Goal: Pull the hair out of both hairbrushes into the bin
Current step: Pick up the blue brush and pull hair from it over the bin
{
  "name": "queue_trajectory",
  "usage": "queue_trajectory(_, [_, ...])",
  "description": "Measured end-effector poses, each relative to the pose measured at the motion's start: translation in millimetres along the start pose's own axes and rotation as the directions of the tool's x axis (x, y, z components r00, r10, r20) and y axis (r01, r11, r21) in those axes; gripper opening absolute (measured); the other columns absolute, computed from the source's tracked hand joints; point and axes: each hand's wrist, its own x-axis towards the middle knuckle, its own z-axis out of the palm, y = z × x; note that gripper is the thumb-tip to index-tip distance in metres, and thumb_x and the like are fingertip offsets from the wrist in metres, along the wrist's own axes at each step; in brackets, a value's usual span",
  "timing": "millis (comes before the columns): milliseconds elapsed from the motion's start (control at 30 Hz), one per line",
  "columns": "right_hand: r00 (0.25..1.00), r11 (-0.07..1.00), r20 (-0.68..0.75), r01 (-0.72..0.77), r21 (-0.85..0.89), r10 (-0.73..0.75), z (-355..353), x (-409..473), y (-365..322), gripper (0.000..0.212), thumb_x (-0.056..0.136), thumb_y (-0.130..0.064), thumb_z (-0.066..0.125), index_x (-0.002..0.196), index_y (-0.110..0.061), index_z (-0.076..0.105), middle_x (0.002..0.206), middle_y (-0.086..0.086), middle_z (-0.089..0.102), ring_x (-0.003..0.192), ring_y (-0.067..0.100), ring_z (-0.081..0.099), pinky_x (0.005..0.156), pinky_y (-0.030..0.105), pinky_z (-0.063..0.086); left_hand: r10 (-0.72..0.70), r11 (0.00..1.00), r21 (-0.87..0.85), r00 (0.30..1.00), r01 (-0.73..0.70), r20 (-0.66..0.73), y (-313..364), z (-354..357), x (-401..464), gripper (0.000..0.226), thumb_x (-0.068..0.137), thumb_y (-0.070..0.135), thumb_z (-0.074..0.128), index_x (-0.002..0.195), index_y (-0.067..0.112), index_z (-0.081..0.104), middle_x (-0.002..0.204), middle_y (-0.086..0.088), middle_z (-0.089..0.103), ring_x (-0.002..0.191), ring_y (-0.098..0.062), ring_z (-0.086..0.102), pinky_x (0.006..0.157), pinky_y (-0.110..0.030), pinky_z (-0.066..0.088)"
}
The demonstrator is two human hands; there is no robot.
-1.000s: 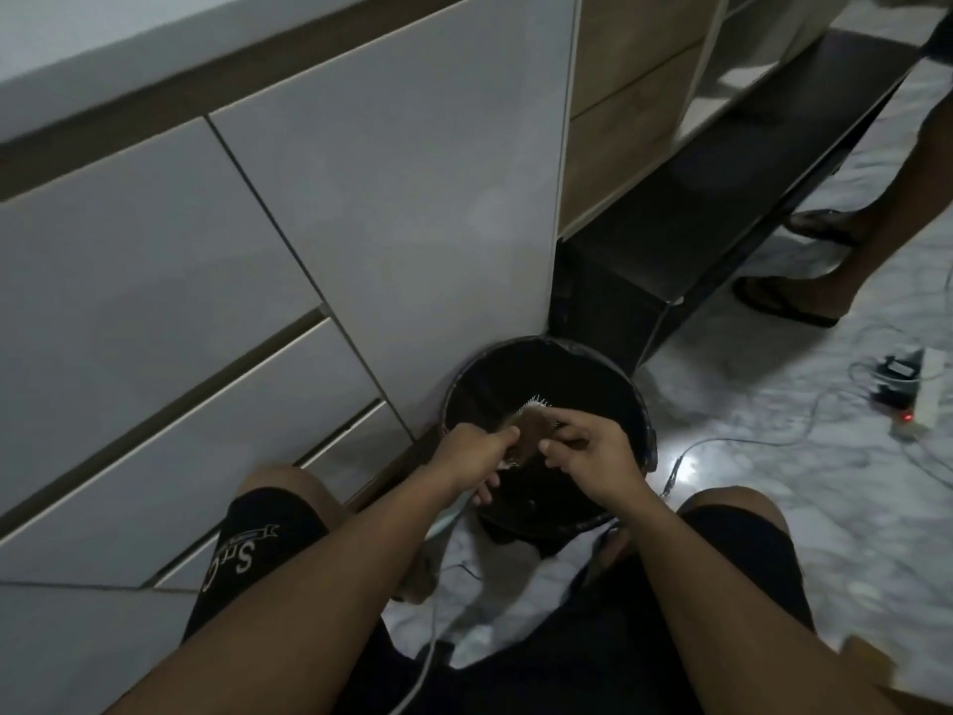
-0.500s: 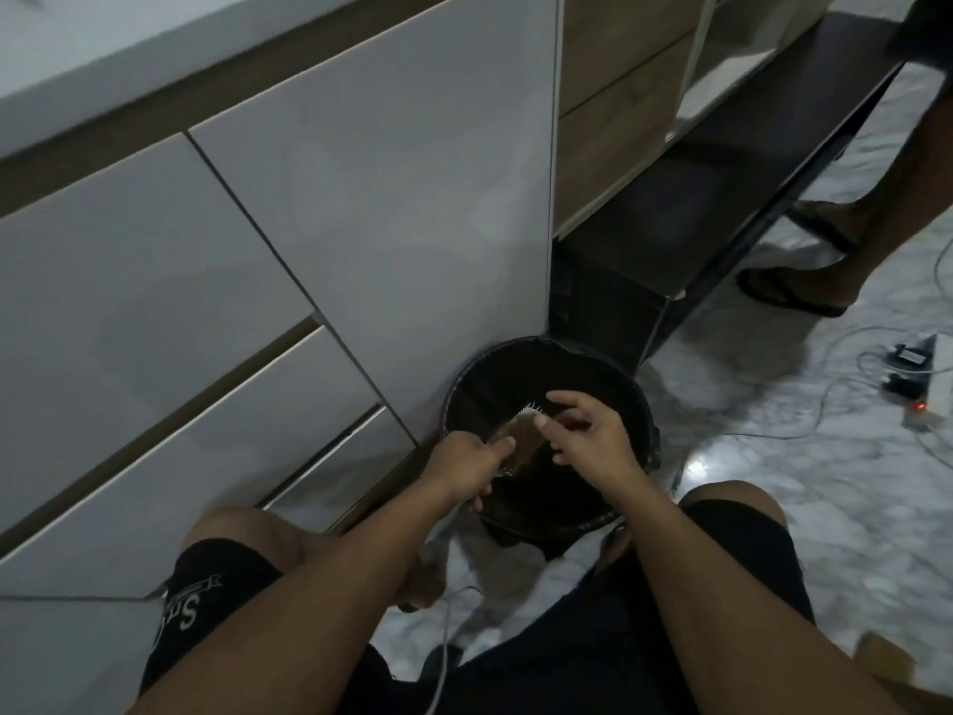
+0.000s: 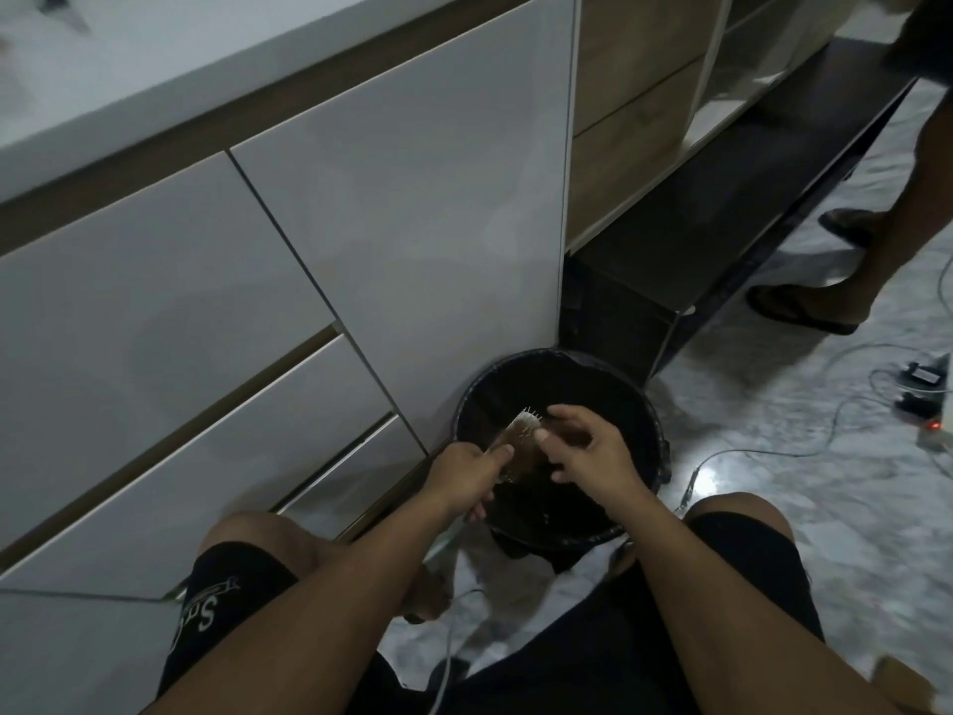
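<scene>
A wooden hairbrush with pale bristles is held over the round black bin, which stands on the floor against the white cabinet. My left hand is shut on the brush's handle, thumb lying along it. My right hand hovers over the bristle side, thumb and fingers loosely curled and partly apart at the brush head. I cannot tell whether any hair is pinched between the fingers. Only one brush is in view.
White cabinet drawers fill the left. A dark low shelf runs behind the bin. Another person's legs and sandals stand at the right. A power strip and cables lie on the marble floor. My knees flank the bin.
My right hand has lifted from pinching the bristles and its fingers have spread over the brush head. The left hand keeps holding the brush in place over the bin.
</scene>
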Motion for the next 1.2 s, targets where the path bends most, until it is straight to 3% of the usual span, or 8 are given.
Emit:
queue_trajectory(100, [0.996, 0.995, 0.055, 0.072, -0.075, -0.068, 5.4, -3.3, 3.5, 0.032, 0.076, -0.012, 0.079, 0.101, -0.028, 0.069, 0.111, 0.003, 0.058, 0.093, 0.019, 0.067, 0.059, 0.022, 0.058, -0.032, 0.999, -0.038, 0.999, 0.033, 0.023, 4.8, 0.3, -1.2, 0.034, 0.091, 0.039, 0.050, 0.085, 0.008, 0.060, 0.064, -0.013, 0.061, 0.043, -0.023, 0.053, 0.044, -0.025, 0.040])
queue_trajectory(267, [0.972, 0.997, -0.236, 0.006, 0.077, 0.012, -2.5, 2.2, 3.5, 0.020, 0.081, 0.001, 0.072, 0.076, -0.018, 0.073, 0.089, 0.010, 0.073, 0.082, 0.026, 0.073, 0.068, 0.026, 0.060, -0.032, 0.996, -0.082, 0.999, 0.032, 0.005, 4.7, 2.3, -1.2, 0.035, 0.093, 0.035, 0.052, 0.078, 0.005, 0.058, 0.062, -0.016, 0.060, 0.041, -0.024, 0.050, 0.042, -0.024, 0.038])
queue_trajectory(467, [0.989, 0.981, -0.113, 0.071, -0.180, -0.093, 0.4, -4.3, 5.7, 0.022, 0.078, -0.023, 0.076, 0.099, -0.028, 0.072, 0.103, -0.007, 0.068, 0.094, 0.012, 0.067, 0.083, 0.040, 0.059, -0.041, 0.990, -0.138, 0.999, 0.039, -0.011, 9.3, 7.3, 0.5, 0.037, 0.094, 0.038, 0.050, 0.080, 0.005, 0.057, 0.063, -0.014, 0.061, 0.041, -0.023, 0.052, 0.044, -0.025, 0.041])
queue_trajectory(567, [0.992, 0.966, 0.003, 0.121, -0.227, -0.124, 3.8, -10.0, 2.7, 0.046, 0.067, -0.027, 0.085, 0.110, -0.027, 0.068, 0.109, -0.008, 0.061, 0.098, 0.004, 0.060, 0.081, 0.019, 0.051, -0.058, 0.985, -0.163, 0.998, 0.060, 0.020, 13.6, 6.6, -2.4, 0.039, 0.091, 0.041, 0.052, 0.080, 0.005, 0.060, 0.065, -0.015, 0.061, 0.042, -0.023, 0.052, 0.044, -0.025, 0.041])
queue_trajectory(700, [0.983, 0.945, -0.081, 0.134, -0.298, -0.165, 3.6, -12.3, -3.5, 0.012, 0.076, -0.014, 0.079, 0.084, -0.021, 0.073, 0.089, -0.003, 0.070, 0.079, 0.009, 0.067, 0.076, 0.023, 0.056, -0.040, 0.992, -0.122, 0.999, 0.044, 0.033, 13.6, 4.6, -5.0, 0.034, 0.092, 0.037, 0.054, 0.082, 0.005, 0.058, 0.066, -0.014, 0.059, 0.043, -0.021, 0.049, 0.043, -0.023, 0.038])
queue_trajectory(900, [0.934, 0.977, -0.346, 0.014, -0.213, -0.089, -2.7, -5.1, -8.6, 0.007, 0.081, -0.010, 0.073, 0.079, -0.017, 0.073, 0.081, -0.004, 0.070, 0.079, 0.008, 0.064, 0.066, 0.009, 0.041, -0.011, 0.996, -0.089, 1.000, 0.010, -0.007, 10.8, 7.4, -1.4, 0.035, 0.093, 0.036, 0.054, 0.085, 0.003, 0.060, 0.062, -0.010, 0.059, 0.041, -0.020, 0.048, 0.042, -0.024, 0.038])
queue_trajectory(1033, [0.933, 0.954, -0.342, 0.008, -0.300, -0.115, -1.1, -4.9, -3.1, 0.006, 0.081, -0.013, 0.073, 0.081, -0.019, 0.071, 0.093, -0.001, 0.069, 0.087, 0.010, 0.063, 0.083, 0.024, 0.051, -0.024, 0.994, -0.110, 1.000, 0.024, 0.003, 14.5, 10.5, -1.9, 0.034, 0.094, 0.037, 0.052, 0.085, 0.006, 0.060, 0.066, -0.011, 0.062, 0.045, -0.021, 0.052, 0.045, -0.026, 0.042])
queue_trajectory(1200, [0.968, 0.820, -0.079, 0.158, -0.551, -0.239, -3.8, -4.0, 0.7, 0.030, 0.071, -0.028, 0.080, 0.099, -0.032, 0.068, 0.144, -0.004, 0.043, 0.134, 0.018, 0.037, 0.111, 0.040, 0.030, -0.085, 0.973, -0.211, 0.995, 0.093, 0.044, 16.6, 5.2, -4.2, 0.030, 0.095, 0.028, 0.046, 0.081, 0.004, 0.058, 0.067, -0.015, 0.059, 0.044, -0.023, 0.050, 0.044, -0.025, 0.040])
